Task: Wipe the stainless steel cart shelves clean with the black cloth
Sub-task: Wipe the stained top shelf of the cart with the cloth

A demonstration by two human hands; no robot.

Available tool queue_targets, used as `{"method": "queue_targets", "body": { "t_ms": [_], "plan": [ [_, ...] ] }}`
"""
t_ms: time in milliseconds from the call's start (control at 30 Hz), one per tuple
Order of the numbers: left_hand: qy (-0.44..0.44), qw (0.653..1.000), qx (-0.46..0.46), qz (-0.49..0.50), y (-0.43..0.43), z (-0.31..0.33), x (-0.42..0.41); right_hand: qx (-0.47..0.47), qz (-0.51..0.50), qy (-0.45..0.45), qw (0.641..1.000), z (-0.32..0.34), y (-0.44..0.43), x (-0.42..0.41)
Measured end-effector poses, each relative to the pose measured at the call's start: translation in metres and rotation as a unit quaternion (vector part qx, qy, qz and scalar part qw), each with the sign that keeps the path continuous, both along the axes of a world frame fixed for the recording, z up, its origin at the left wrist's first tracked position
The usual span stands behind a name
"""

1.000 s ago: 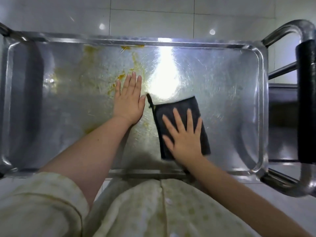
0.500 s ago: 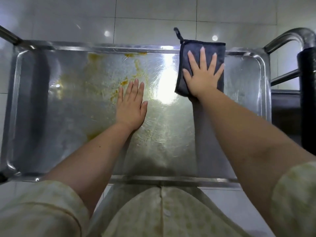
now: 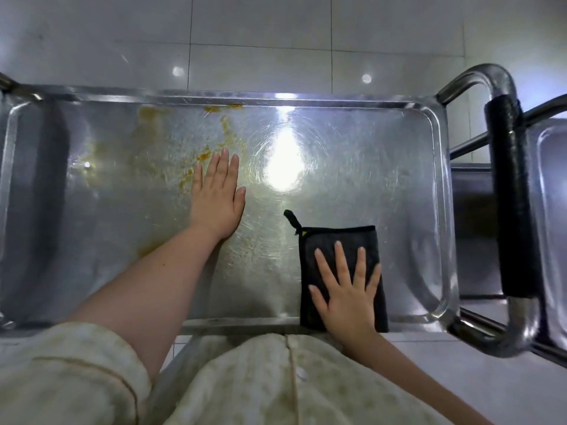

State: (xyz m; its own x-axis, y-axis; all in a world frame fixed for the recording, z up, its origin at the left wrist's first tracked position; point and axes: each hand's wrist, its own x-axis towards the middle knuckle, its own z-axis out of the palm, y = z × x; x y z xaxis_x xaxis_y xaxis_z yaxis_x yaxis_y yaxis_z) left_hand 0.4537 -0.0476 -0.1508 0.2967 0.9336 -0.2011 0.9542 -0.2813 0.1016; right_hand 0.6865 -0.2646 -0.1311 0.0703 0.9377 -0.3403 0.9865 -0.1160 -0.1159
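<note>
The stainless steel top shelf (image 3: 383,167) of the cart fills the view. Yellow-orange smears (image 3: 205,156) cover its left half up to the far rim. The folded black cloth (image 3: 334,240) lies flat at the near edge, right of centre, its hanging loop pointing to the far left. My right hand (image 3: 346,289) presses flat on the cloth with spread straight fingers. My left hand (image 3: 216,196) rests flat on the shelf's middle, fingers straight and together, their tips at the smears.
The cart's push handle (image 3: 512,204), steel tube with a black grip, stands at the right end. A lower shelf (image 3: 552,210) shows beyond it. White floor tiles (image 3: 260,41) lie past the far rim. A raised rim (image 3: 214,98) runs around the shelf.
My right hand has pulled the cloth from the far rim back to the near edge, after pushing it away half a second before. My left hand has stayed in place.
</note>
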Motion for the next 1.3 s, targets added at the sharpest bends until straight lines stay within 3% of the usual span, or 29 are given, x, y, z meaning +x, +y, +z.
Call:
{"method": "queue_targets", "body": {
  "t_ms": [100,333,467,600,867,967,1067,1167,1300],
  "plan": [
    [-0.004,1.000,-0.002,0.004,0.001,0.000,0.001,-0.007,0.003,0.006,1.000,0.002,0.019,0.005],
    [-0.005,1.000,0.002,0.001,0.001,-0.002,0.000,0.006,-0.121,-0.011,0.993,-0.008,0.222,0.075],
    [-0.015,1.000,0.001,0.011,0.001,0.002,0.002,-0.005,-0.154,-0.018,0.988,-0.008,0.268,0.089],
    [-0.054,0.998,-0.008,-0.015,-0.002,0.012,0.027,-0.003,-0.128,-0.018,0.992,-0.005,0.231,0.078],
    [-0.032,0.999,-0.006,-0.005,-0.005,0.001,0.059,-0.034,-0.046,0.014,0.998,0.010,0.008,0.058],
    [-0.033,0.999,0.000,-0.005,-0.005,0.001,0.061,-0.069,-0.036,0.015,0.997,0.017,-0.021,0.062],
    [-0.026,1.000,0.000,-0.005,-0.003,0.000,0.062,-0.036,-0.046,0.001,0.998,0.013,0.035,0.083],
    [-0.026,1.000,0.001,-0.002,-0.003,-0.002,0.061,-0.008,-0.110,-0.014,0.994,0.002,0.146,0.120],
    [-0.028,1.000,0.000,-0.003,-0.005,-0.002,0.061,-0.034,-0.142,-0.017,0.989,0.000,0.242,0.158]
  ]
}}
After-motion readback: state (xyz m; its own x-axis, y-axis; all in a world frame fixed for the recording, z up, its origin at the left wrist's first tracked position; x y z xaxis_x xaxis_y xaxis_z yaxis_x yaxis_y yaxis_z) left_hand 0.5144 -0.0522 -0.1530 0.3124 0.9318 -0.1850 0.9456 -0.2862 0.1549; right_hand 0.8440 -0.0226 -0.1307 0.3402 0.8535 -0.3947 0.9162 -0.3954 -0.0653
